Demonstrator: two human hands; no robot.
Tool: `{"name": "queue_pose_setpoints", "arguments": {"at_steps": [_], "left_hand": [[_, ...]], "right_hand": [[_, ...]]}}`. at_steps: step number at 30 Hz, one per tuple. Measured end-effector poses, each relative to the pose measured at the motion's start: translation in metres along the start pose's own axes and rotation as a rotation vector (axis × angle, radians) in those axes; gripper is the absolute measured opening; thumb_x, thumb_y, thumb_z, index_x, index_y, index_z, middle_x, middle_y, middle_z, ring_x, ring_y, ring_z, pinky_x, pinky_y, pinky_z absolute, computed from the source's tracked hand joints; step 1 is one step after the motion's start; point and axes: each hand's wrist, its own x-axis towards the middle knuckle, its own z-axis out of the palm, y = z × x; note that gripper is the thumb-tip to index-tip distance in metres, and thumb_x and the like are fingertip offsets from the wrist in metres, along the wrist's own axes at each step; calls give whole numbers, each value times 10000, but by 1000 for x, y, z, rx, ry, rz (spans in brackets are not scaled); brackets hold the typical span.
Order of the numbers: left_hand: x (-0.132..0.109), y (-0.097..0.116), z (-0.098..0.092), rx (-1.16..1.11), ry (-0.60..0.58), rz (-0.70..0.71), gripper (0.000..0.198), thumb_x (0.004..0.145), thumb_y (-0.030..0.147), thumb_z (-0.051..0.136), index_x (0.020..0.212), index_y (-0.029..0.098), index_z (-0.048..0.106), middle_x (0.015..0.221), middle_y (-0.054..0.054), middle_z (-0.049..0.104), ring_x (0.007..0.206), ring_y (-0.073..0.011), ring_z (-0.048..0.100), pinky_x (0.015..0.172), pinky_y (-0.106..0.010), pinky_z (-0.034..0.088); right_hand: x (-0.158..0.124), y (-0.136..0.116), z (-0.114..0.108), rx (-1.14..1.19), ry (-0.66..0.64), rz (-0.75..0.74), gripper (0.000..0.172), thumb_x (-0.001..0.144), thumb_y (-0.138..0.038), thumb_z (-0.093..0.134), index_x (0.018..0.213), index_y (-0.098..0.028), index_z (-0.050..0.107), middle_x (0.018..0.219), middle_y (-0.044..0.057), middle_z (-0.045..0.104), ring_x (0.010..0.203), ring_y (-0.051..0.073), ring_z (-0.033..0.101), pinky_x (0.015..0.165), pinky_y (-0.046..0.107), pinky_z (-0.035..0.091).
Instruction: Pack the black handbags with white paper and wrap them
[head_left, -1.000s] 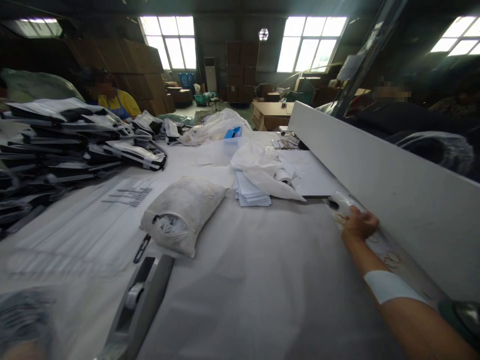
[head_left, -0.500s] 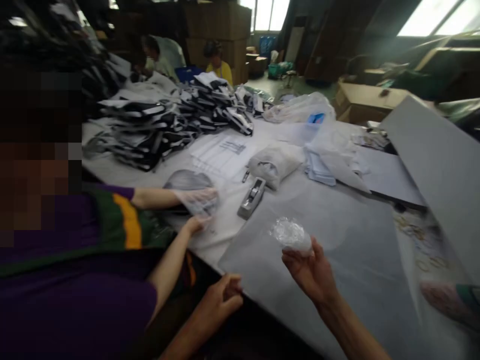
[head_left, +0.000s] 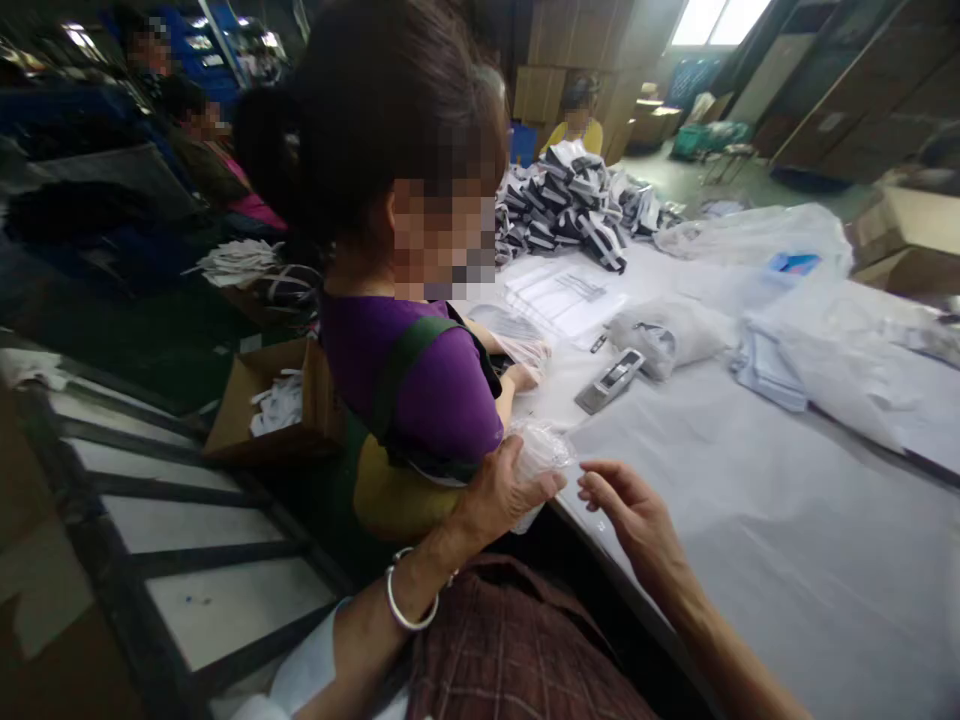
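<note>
My left hand point(head_left: 504, 492), with a bangle on its wrist, is closed around a small crumpled clear plastic bag point(head_left: 541, 450) at the near edge of the white table point(head_left: 750, 500). My right hand point(head_left: 628, 508) hovers just right of the bag, fingers loosely spread and holding nothing. A person in a purple top point(head_left: 420, 390) sits close on my left, both hands on clear bags point(head_left: 521, 350) on the table.
A grey tape dispenser point(head_left: 611, 380), a white zip pouch point(head_left: 667, 335), stacked white sheets point(head_left: 765, 375) and a pile of black-and-white packets point(head_left: 577, 200) lie on the table. A cardboard box point(head_left: 274, 405) stands on the floor at left. Other people sit farther back.
The view has swung left. The clear bag, held in my right hand half a second ago, is now in my left hand. The right hand is free beside it.
</note>
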Motion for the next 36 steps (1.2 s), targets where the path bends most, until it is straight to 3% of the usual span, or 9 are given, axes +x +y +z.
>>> {"name": "queue_pose_setpoints", "arguments": {"at_steps": [3,6,9,13,17,20,27,33,36], "left_hand": [[-2,8,8,107,-63,-19,579,758,608,708,1128,170,629,1000,-75,706,956,-266,657,829,-333,513],[0,18,20,163,-111,-7,588,742,602,719,1130,173,610,965,-66,695,912,-262,655,756,-316,490],[2,22,30,123,-178,-4,516,729,504,763,1100,180,609,901,-22,674,808,-208,626,702,-281,457],[8,16,42,-154,-339,41,587,698,455,822,1172,185,607,1023,-29,674,896,-198,611,773,-269,454],[13,3,55,-428,-464,13,683,663,454,866,1214,164,586,1082,-66,667,942,-210,614,813,-282,451],[15,-2,61,-557,-516,-28,706,655,441,884,1224,164,572,1085,-69,665,934,-196,616,814,-274,441],[18,-5,63,-614,-473,-10,585,717,459,837,1149,158,584,1125,-74,663,1034,-222,613,905,-299,444],[23,-5,56,-252,-301,-29,611,658,349,862,1157,176,554,1121,-80,677,1018,-241,643,905,-336,482],[26,-5,54,-177,-257,-18,633,643,309,858,1177,184,543,1132,-86,679,1026,-241,650,925,-348,492]], "right_hand": [[-5,-32,-14,-145,59,-287,425,757,-412,794,1137,-253,687,1027,56,687,863,202,628,752,324,528],[-10,-52,-16,-235,29,-357,367,745,-369,804,1088,-265,726,1011,50,685,795,183,608,672,297,511],[-13,-51,-20,-99,50,-274,210,828,-420,720,905,-230,765,927,47,699,781,172,600,691,292,491],[-18,-38,-32,222,182,-47,346,808,-514,723,700,-186,712,665,8,614,637,134,516,625,273,448],[-20,-32,-41,563,223,101,354,711,-510,809,718,-180,681,703,8,614,649,138,522,584,265,450],[-19,-28,-44,651,204,140,343,705,-488,822,739,-181,672,722,7,622,648,136,531,567,257,453],[-10,-22,-49,478,232,99,409,740,-580,769,748,-196,628,692,-9,629,616,125,540,575,254,476],[-1,-33,-58,100,-3,61,590,668,-533,834,1135,-225,643,1056,74,728,909,231,673,775,358,554],[5,-32,-60,32,-45,52,601,727,-537,782,1212,-225,612,1148,111,712,970,261,683,827,413,563]]}}
